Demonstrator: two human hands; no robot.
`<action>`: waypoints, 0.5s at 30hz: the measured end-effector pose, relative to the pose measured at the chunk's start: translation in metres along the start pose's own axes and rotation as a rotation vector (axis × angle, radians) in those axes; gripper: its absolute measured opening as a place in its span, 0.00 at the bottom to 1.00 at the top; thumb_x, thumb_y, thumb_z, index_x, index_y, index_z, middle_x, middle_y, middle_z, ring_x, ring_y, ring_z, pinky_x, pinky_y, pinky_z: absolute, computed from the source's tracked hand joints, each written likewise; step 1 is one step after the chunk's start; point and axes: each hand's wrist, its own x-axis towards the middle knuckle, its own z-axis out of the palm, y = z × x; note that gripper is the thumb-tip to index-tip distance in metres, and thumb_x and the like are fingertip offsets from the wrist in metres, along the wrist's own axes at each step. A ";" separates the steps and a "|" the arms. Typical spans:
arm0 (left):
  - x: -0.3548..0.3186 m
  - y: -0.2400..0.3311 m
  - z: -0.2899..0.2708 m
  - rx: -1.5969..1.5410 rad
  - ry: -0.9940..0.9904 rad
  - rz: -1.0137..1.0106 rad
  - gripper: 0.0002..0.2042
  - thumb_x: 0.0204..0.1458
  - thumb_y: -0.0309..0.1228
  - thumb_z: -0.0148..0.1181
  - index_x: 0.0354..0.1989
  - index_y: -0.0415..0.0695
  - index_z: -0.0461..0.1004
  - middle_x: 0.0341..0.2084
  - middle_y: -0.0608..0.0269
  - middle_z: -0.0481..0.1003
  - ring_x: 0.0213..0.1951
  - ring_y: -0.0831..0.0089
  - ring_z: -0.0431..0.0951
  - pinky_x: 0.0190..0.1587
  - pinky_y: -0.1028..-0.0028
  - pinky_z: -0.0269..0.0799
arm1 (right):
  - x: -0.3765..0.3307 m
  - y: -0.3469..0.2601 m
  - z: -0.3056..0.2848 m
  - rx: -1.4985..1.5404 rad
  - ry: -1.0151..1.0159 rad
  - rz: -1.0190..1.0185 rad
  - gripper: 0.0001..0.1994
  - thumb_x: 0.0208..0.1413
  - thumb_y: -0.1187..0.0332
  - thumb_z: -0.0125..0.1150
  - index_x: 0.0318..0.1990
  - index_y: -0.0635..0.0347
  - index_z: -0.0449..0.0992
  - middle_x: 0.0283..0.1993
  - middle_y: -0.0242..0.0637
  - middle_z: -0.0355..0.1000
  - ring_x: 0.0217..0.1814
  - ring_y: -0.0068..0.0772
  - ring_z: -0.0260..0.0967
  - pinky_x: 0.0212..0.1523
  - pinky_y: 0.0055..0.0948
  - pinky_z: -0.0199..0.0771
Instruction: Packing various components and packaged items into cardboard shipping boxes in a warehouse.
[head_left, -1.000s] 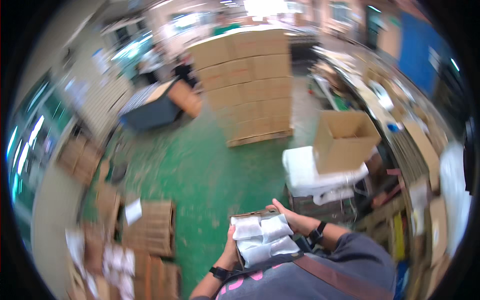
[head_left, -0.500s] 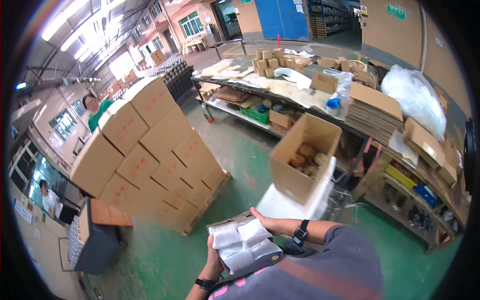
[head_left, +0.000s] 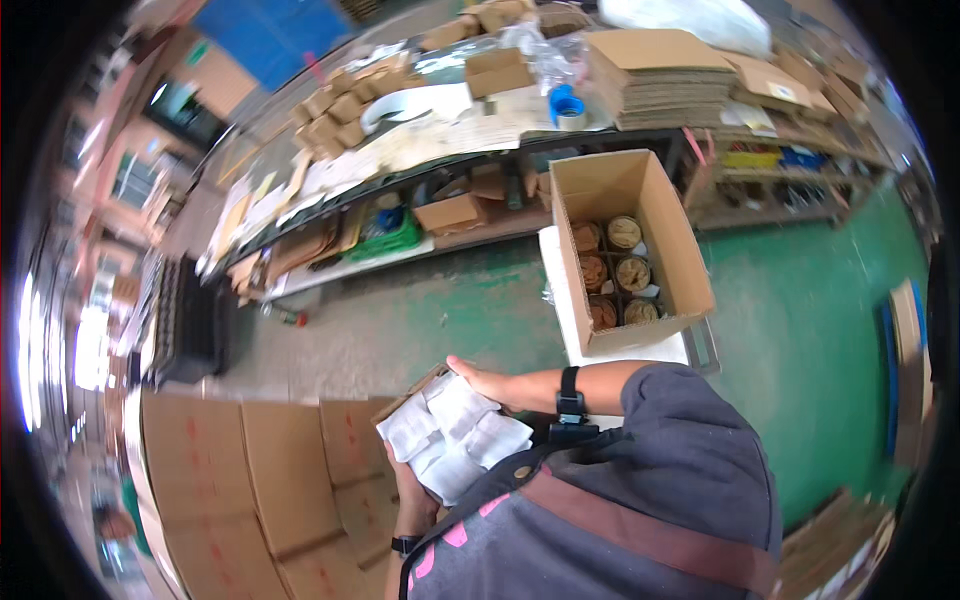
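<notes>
A small cardboard box (head_left: 403, 397) is held close against my front. Several white wrapped packets (head_left: 455, 432) fill its top and hide most of the box. My left hand (head_left: 412, 490) grips its near left side, partly covered by the packets. Along the far right side, my right hand (head_left: 488, 384) is closed on the box, thumb over the edge. Ahead to the right stands a tall open carton (head_left: 685, 285). Round items wrapped in brown paper (head_left: 633, 272) sit inside it, parted by dividers.
The open carton rests on a white surface (head_left: 552, 262). Stacked large cartons (head_left: 205, 460) rise at my left. Beyond is a workbench (head_left: 450, 133) with small boxes, flattened cardboard (head_left: 660, 85) and blue tape (head_left: 567, 105). A wooden shelf (head_left: 770, 210) stands at right; boards lean far right.
My view has swung to the right, so the open carton and its contents show more fully. Both hands still hold the box of white packets.
</notes>
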 end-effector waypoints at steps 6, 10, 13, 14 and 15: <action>0.158 0.095 0.013 0.229 -0.157 -0.271 0.35 0.59 0.60 0.29 0.64 0.46 0.57 0.59 0.55 0.65 0.58 0.57 0.67 0.60 0.58 0.63 | 0.023 -0.044 -0.045 0.578 -0.016 -0.196 0.38 0.60 0.35 0.28 0.64 0.56 0.59 0.64 0.39 0.61 0.65 0.35 0.60 0.62 0.40 0.61; 0.261 0.129 0.072 0.300 -0.347 -0.420 0.32 0.61 0.57 0.33 0.64 0.45 0.57 0.57 0.56 0.67 0.55 0.58 0.70 0.58 0.59 0.67 | 0.058 -0.086 -0.084 0.682 0.181 -0.335 0.36 0.61 0.36 0.29 0.64 0.55 0.59 0.63 0.39 0.63 0.63 0.35 0.61 0.61 0.40 0.62; 0.342 0.152 0.129 0.353 -0.459 -0.434 0.32 0.60 0.57 0.35 0.63 0.44 0.59 0.56 0.56 0.68 0.55 0.61 0.71 0.58 0.61 0.66 | 0.089 -0.143 -0.124 0.822 0.444 -0.429 0.36 0.61 0.37 0.31 0.62 0.57 0.61 0.57 0.39 0.69 0.57 0.36 0.68 0.58 0.38 0.66; 0.369 0.157 0.135 0.380 -0.447 -0.435 0.32 0.60 0.57 0.35 0.62 0.44 0.60 0.56 0.56 0.69 0.54 0.62 0.71 0.58 0.62 0.66 | 0.097 -0.160 -0.141 0.836 0.425 -0.430 0.35 0.62 0.37 0.32 0.61 0.58 0.63 0.56 0.39 0.70 0.55 0.36 0.69 0.57 0.38 0.67; 0.391 0.168 0.158 0.398 -0.443 -0.491 0.32 0.60 0.57 0.36 0.62 0.44 0.61 0.54 0.57 0.70 0.54 0.62 0.72 0.58 0.63 0.66 | 0.101 -0.181 -0.155 0.836 0.430 -0.446 0.35 0.61 0.37 0.32 0.60 0.58 0.64 0.54 0.39 0.71 0.54 0.36 0.70 0.56 0.38 0.68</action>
